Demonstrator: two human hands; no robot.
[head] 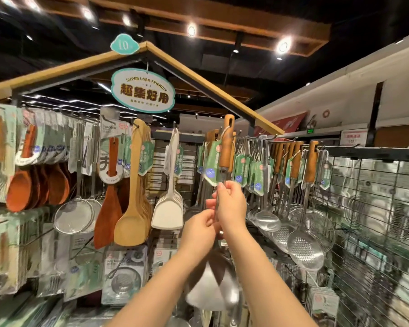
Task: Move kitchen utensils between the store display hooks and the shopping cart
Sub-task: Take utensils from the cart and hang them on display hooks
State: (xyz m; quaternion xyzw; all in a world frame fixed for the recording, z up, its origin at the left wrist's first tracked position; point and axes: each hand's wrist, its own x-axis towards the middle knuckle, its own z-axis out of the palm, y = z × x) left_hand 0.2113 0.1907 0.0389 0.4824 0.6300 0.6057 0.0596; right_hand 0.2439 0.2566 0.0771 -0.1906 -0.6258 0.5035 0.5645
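The right hand (232, 205) is closed around the thin metal shaft of a steel turner with a brown wooden handle (226, 149), just under the wood. The left hand (198, 228) is curled round the same shaft a little lower and touches the right hand. The turner is held upright in front of the display, handle up and blade down between the two forearms. The blade is blurred. Whether the top end of the handle is hung on anything cannot be told.

A green paper tag (210, 161) is seen just beside the turner's handle, on its left. Further left of the turner, flat white slotted turners (168, 213) are hung, then pale wooden spatulas (134, 208), then a dark brown wooden spatula (108, 208) and round wire-mesh strainers (73, 218). Right of the turner, shiny steel ladles (267, 219) and a round perforated steel skimmer (306, 249) are hung in front of a wire grid panel (376, 208). Above the turner and to its left, an oval white-and-green sign (143, 90) is suspended from a wooden roof-shaped frame (198, 76).
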